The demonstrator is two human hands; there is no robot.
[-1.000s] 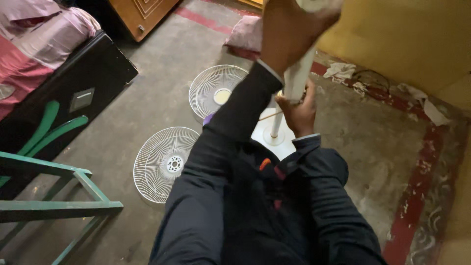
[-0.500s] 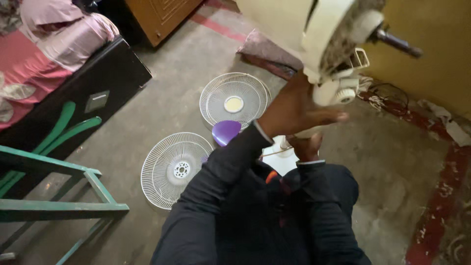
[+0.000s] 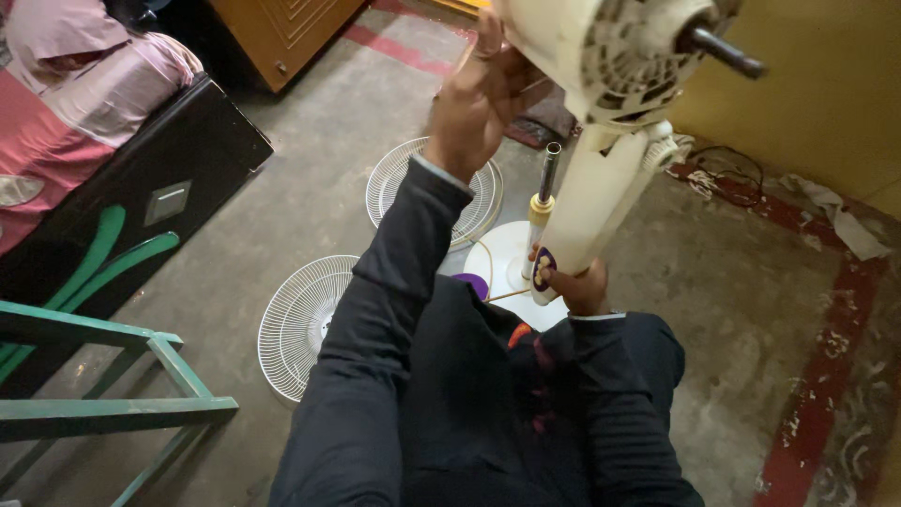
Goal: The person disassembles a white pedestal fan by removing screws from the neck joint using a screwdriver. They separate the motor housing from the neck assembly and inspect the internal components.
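I hold a cream-coloured fan head (image 3: 610, 56) up in front of me, its bare motor shaft pointing right. My left hand (image 3: 474, 99) is raised against the back of the motor housing. My right hand (image 3: 577, 286) grips the bottom of the fan's neck (image 3: 591, 202), which has purple control buttons. Just beside it a thin stand pole (image 3: 542, 202) rises from a round white base (image 3: 502, 268) on the floor.
Two white wire fan guards lie on the concrete floor, one (image 3: 422, 183) behind the base, one (image 3: 300, 319) at the left. A purple part (image 3: 472, 283) shows by the base. A green metal frame (image 3: 113, 394) stands at lower left, a black cabinet (image 3: 178, 178) behind it.
The fan head has risen and tilted so the motor shaft points right. My left hand moved up from the neck to the motor housing; my right hand stays at the neck's lower end.
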